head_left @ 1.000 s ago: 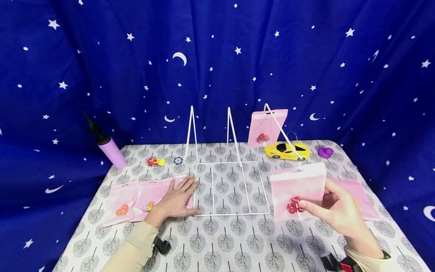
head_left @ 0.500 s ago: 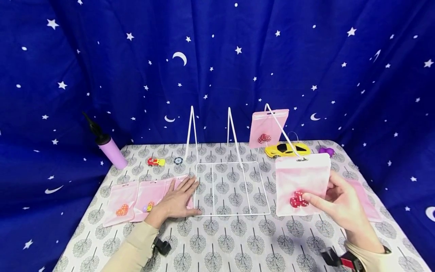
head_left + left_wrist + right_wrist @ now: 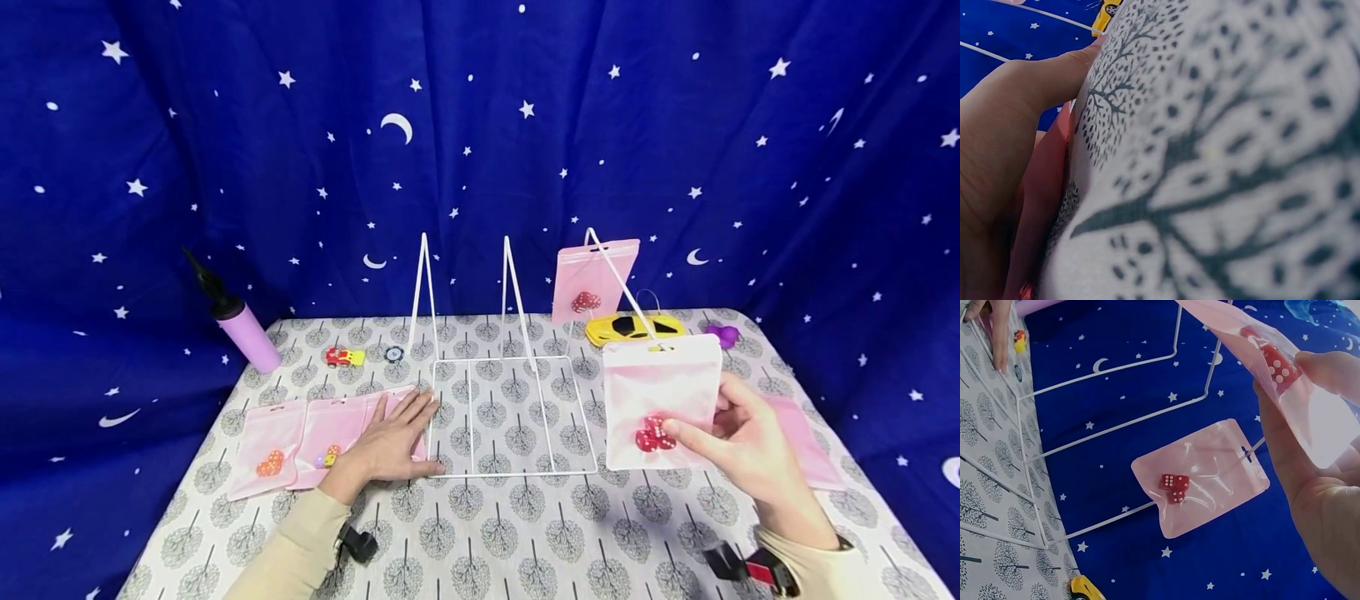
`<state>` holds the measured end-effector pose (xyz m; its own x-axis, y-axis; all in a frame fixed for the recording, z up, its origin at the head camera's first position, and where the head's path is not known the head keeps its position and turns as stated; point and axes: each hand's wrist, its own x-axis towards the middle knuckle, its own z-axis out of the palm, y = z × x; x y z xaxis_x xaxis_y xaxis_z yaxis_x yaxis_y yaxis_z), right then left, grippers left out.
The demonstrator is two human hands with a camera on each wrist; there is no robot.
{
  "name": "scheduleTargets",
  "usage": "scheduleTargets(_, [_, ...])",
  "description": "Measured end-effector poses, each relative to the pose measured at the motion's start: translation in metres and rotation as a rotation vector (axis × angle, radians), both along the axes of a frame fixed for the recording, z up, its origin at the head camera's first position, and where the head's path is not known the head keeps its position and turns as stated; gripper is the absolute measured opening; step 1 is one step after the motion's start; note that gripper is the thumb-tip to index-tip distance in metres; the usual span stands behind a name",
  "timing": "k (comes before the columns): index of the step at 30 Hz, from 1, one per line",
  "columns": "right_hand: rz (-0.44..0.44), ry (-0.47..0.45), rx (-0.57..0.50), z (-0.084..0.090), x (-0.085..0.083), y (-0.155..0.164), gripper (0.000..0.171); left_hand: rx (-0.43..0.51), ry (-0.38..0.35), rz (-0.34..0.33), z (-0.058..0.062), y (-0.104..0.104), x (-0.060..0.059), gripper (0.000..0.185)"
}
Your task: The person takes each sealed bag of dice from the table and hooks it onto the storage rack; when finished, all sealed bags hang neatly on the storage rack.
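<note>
Pink pouch [image 3: 660,400] pinched in right hand [image 3: 750,454], left hand [image 3: 390,442] flat on pouches; likely next, hole onto rack [image 3: 510,367] hook

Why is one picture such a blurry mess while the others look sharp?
Left wrist view: the camera sits almost against the tablecloth, so its tree print is out of focus. Head view: evenly lit, sharp, edges slightly bowed. Right wrist view: sharp on the hanging pouch, tilted sideways.

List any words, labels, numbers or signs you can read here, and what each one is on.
No readable words, brand names or printed numbers anywhere.
Dice in the held pouch: white pips only, no digits.
Dice in the hanging pouch: white pips, one face seems to show four.
Small round token: too small to read.
Yellow toy car: no marking legible.
</note>
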<state>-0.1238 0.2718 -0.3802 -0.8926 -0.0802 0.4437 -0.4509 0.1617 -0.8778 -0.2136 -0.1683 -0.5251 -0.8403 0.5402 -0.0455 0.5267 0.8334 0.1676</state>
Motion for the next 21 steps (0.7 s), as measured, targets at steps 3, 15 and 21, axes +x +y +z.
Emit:
scheduleTargets(3, [0.029,0.006,-0.014,-0.002,-0.005,-0.001,0.060,-0.001,-0.002,-0.001,0.000,0.000,0.000,0.110])
scheduleTargets(15, [0.040,-0.039,-0.062,-0.009,-0.027,-0.006,0.054,-0.003,0.007,-0.002,-0.003,0.000,-0.001,0.110])
scheduleTargets(21, [0.012,-0.068,-0.097,-0.012,-0.038,-0.011,0.051,-0.009,-0.004,0.002,-0.003,0.000,-0.001,0.110])
